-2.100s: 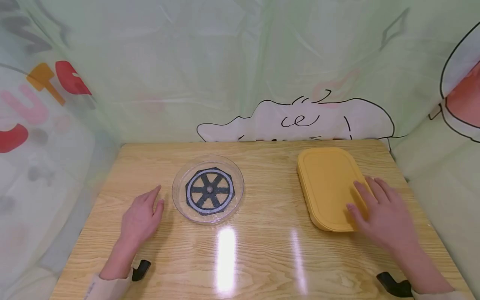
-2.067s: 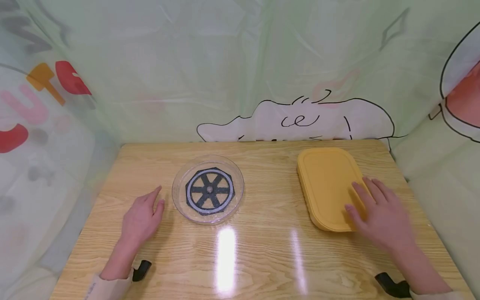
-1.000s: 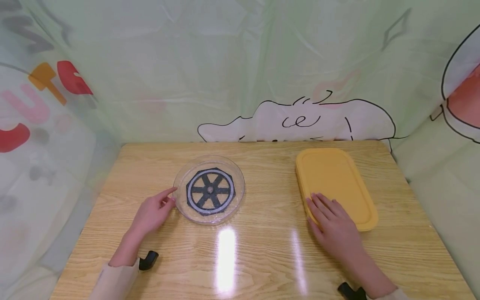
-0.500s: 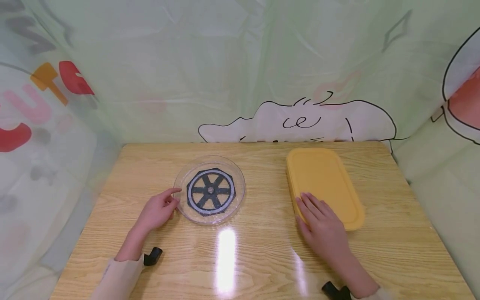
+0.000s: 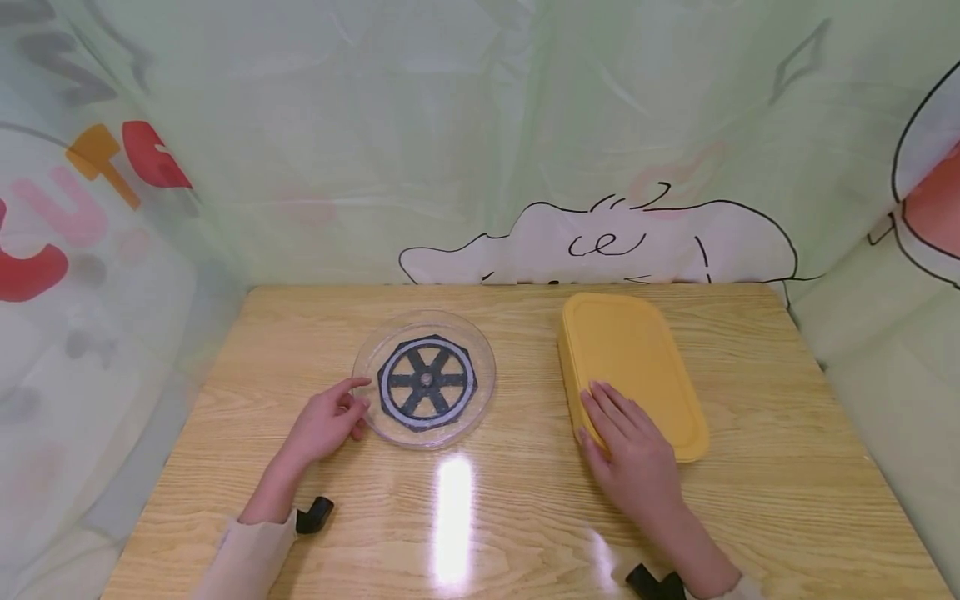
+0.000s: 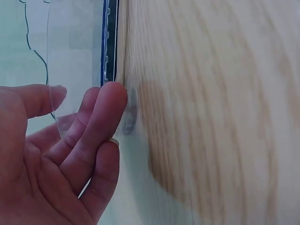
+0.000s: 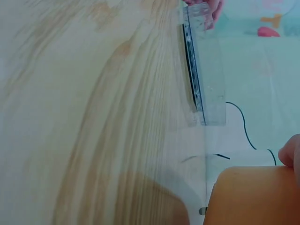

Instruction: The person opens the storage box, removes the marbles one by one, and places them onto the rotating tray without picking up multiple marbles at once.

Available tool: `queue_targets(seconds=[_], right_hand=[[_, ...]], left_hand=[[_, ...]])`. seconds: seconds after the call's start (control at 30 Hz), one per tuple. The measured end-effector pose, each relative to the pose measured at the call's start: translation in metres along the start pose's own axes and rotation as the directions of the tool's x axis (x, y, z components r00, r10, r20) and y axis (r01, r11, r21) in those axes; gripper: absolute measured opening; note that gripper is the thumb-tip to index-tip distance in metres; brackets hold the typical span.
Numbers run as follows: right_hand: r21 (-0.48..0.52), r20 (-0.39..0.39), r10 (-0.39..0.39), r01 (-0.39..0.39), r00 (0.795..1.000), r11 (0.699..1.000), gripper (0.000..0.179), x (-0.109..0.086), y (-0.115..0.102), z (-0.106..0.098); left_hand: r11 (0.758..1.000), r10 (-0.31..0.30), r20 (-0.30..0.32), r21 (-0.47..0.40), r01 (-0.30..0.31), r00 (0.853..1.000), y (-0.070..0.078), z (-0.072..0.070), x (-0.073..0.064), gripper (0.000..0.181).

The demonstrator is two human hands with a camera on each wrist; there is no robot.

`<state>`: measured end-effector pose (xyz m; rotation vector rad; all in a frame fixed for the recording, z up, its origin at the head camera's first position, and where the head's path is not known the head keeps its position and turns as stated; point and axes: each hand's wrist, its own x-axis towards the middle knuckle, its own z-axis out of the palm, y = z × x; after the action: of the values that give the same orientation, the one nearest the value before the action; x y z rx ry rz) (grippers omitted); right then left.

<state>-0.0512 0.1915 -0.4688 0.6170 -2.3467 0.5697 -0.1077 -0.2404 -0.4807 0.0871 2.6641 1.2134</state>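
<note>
A clear round tray (image 5: 480, 400) with a raised wall stands left of centre on the table. Through its floor shows a black spoked wheel (image 5: 426, 380) with a pale ring and a central knob. My left hand (image 5: 324, 427) holds the tray's near-left rim, index finger over the edge and the other fingers curled below. In the left wrist view, the clear wall (image 6: 77, 37) stands between the thumb and fingers (image 6: 110, 108). To the right is a yellow lidded box (image 5: 630, 350). Across its near-left corner lies my right hand (image 5: 633, 454), fingers straight and together on the lid.
The wooden table (image 5: 517, 500) backs onto a pale printed curtain (image 5: 360, 150), with more curtain at both sides. Bare table lies between the tray and the box. A black piece (image 5: 315, 515) sits at each wrist.
My right hand moved from the box's right side to its near-left corner, and the box slid left towards the tray. My left hand came right to the tray's rim, which it now grips.
</note>
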Motion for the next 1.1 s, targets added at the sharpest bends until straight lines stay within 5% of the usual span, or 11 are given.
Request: queue_targets(seconds=[0.4, 0.67, 1.1], right_hand=[[0.050, 0.010, 0.015, -0.016, 1.000, 0.999, 0.049, 0.005, -0.011, 0.003], [0.061, -0.007, 0.007, -0.007, 1.000, 0.998, 0.048, 0.008, -0.015, 0.008], [0.037, 0.059, -0.035, 0.033, 0.998, 0.999, 0.049, 0.010, -0.019, 0.019]], left_hand=[[0.988, 0.032, 0.015, -0.149, -0.030, 0.999, 0.003, 0.008, -0.002, 0.055], [0.932, 0.026, 0.078, -0.364, 0.004, 0.997, 0.000, 0.014, 0.002, 0.051], [0.919, -0.033, 0.152, -0.383, 0.089, 0.988, 0.001, 0.017, 0.003, 0.049]])
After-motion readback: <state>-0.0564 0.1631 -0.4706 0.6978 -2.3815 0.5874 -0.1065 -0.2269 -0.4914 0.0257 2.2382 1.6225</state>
